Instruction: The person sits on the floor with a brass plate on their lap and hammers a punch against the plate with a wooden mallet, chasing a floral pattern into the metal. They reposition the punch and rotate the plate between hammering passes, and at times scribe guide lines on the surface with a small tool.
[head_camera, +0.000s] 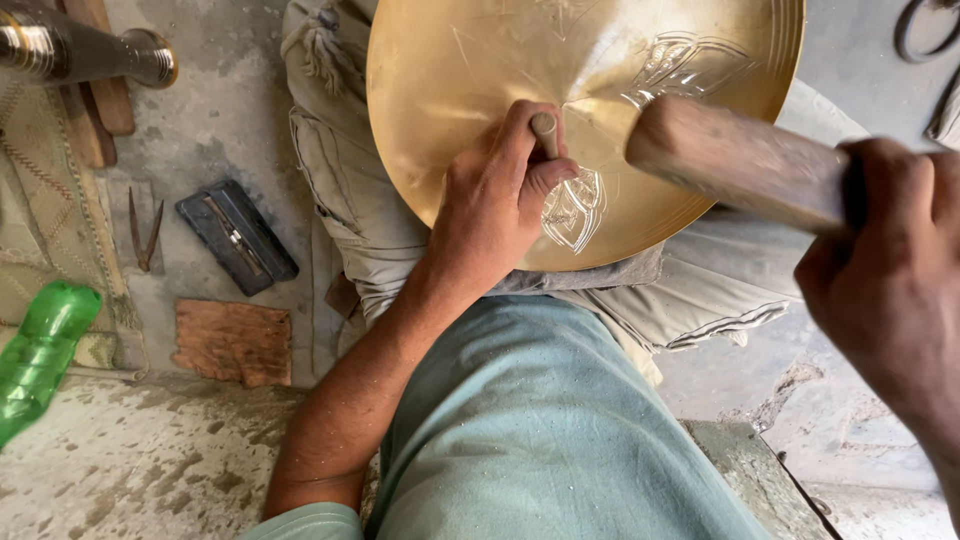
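Two hands: both closed on tools above a brass plate resting on the person's lap.
Left hand (500, 195): curled into a fist round a thin metal punch (545, 130), thumb and fingers pinching its shaft; the rounded top of the punch stands out above the knuckles, and its lower end, hidden by the fingers, meets the plate near the centre.
Right hand (885, 270): wrapped tight round the end of a wooden mallet (735, 160), whose blunt thick end points toward the punch and sits just beside it, slightly blurred; whether they touch cannot be told.
Brass plate (470, 60): large, round, golden, tilted toward the camera; its lower rim lies on grey cloth (700, 280) spread over the knees. Engraved leaf-like line patterns show just beside the left thumb and again toward the plate's upper right rim.
Lap: light grey-green trousers (540, 420) fill the lower middle.
Floor (150, 460): rough concrete, flecked with dust.
Left of the lap: a dark flat rectangular box (237, 237), a reddish-brown wooden slab (235, 342) below it, and a small pair of metal dividers (145, 235) further left.
Far left edge: a green plastic bottle (40, 355).
Top left corner: a shiny metal vessel (85, 50) lying over wooden pieces.
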